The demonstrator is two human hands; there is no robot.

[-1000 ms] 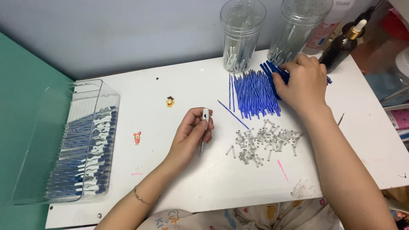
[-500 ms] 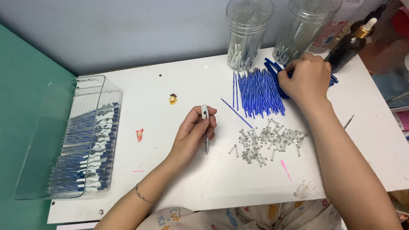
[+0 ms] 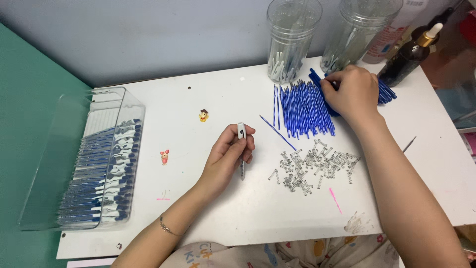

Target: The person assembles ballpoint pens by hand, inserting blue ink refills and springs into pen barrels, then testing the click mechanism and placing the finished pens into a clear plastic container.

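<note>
Left hand (image 3: 229, 156) is gripping pen barrel (image 3: 241, 155) mid-table, tip at 6 o'clock. Right hand (image 3: 349, 92) is pinching blue refills (image 3: 303, 106) at 1 o'clock: light, thin, bendy, likely slippery; grab mid-length.

The scene was evenly and brightly lit, with soft, diffuse light from above. The white table (image 3: 208, 89) was bright but not blown out. Shadows were faint and short: a soft one lay under the left hand (image 3: 229, 156), another under the right hand (image 3: 353, 92), and a pale one under the right forearm. Small glints showed on the two clear plastic jars (image 3: 292, 34) at the back and on the clear plastic bin (image 3: 99, 104) at the left. Focus was sharp across the middle, so the small springs (image 3: 312, 166) and blue refills (image 3: 303, 106) read clearly. The far right edge was dimmer, reddish and somewhat soft. Straight table edges bowed slightly toward the corners.
</note>
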